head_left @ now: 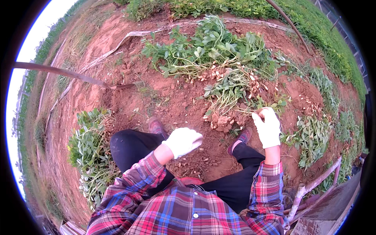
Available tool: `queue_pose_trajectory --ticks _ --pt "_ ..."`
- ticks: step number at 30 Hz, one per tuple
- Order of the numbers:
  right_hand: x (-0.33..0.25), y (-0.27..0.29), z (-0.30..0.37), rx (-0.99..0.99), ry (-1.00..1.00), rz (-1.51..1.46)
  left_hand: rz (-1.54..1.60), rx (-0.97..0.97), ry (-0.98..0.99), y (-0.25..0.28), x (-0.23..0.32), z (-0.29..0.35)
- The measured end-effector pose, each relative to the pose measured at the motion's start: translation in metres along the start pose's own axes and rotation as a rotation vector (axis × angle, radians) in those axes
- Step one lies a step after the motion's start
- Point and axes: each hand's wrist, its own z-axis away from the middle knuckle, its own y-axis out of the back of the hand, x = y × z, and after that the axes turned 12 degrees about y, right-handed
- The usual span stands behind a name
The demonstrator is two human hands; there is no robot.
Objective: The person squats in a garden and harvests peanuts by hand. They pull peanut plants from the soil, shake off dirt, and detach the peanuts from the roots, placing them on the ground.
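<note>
My left hand [183, 141], in a white glove, is raised over the soil in front of my left knee. Its fingers are curled closed, and whatever they may hold is hidden. Gloved in white too, my right hand [267, 127] pinches with thumb and fingers at the right end of a pulled peanut plant [231, 92]. A thin pale stem meets the fingertips there. Soil-covered roots and a clod of earth [221, 122] lie at that plant's near end. Pale peanut pods [253, 85] show among the roots just beyond.
A heap of leafy peanut plants [211, 47] lies ahead. More lie left [92, 145] and right [311, 137]. A wooden pole [66, 72] slants in from the left, another [290, 23] at upper right. A branch frame [309, 188] stands near my right side. My shoes [156, 126] rest on reddish soil.
</note>
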Motion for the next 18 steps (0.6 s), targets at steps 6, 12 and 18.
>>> queue_pose_trajectory --ticks 6,12,18 --pt "0.002 0.028 0.007 0.234 -0.251 -0.249 -0.106 -0.161 0.234 -0.09 0.006 -0.07" --pt "0.003 0.057 0.01 0.215 -0.379 -0.346 0.031 0.171 0.423 -0.102 -0.019 -0.167" --pt "0.01 0.067 0.006 0.253 -0.394 -0.277 -0.093 0.008 0.673 -0.123 0.003 -0.253"
